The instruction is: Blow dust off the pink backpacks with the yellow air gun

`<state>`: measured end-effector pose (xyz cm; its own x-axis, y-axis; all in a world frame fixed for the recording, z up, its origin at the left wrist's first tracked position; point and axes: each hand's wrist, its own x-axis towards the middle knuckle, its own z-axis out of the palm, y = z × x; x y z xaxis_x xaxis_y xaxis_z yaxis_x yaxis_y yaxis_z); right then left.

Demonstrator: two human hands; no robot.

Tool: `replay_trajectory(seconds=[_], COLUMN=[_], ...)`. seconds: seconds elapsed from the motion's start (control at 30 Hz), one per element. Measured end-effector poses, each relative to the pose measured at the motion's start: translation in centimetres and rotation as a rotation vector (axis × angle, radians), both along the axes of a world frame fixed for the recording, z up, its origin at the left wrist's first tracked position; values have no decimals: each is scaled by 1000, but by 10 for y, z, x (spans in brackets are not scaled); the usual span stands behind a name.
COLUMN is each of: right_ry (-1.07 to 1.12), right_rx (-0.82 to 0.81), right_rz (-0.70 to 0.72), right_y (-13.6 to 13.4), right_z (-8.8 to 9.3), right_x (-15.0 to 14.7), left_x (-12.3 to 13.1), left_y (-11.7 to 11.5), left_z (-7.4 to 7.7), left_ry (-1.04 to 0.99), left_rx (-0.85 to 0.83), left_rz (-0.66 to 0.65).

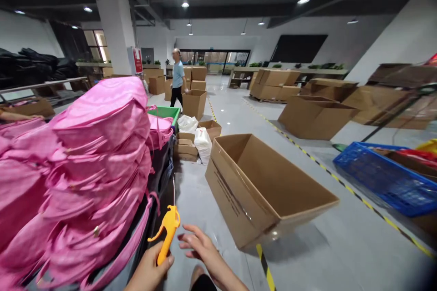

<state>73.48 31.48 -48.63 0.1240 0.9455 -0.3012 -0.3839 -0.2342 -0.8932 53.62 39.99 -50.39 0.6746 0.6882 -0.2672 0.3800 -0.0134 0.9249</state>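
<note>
My left hand is wrapped round the handle of an orange air blow gun, its thin metal nozzle pointing up and away. Just to the right, my right hand is held with its fingers apart and nothing in them, close to the gun but not touching it. On the left rises a tall stack of pink bags with straps hanging down; one pink strap dangles near my left hand. An open cardboard box stands on the floor to the right of my hands.
A blue crate with red and yellow items is at the right. Several cardboard boxes stand behind. White plastic bags and a green bin lie ahead. A person is farther off. Striped tape marks the floor.
</note>
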Motion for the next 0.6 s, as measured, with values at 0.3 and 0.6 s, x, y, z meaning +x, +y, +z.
replay_trajectory(seconds=[0.3, 0.6], right_ry=[11, -124], right_rx=[-316, -32], right_rz=[-369, -120], right_y=[171, 520], right_z=[-96, -44], right_x=[302, 442], left_x=[232, 366], left_y=[187, 367], left_z=[-19, -7], left_ry=[82, 4], left_rx=[-39, 227], left_rz=[-49, 172])
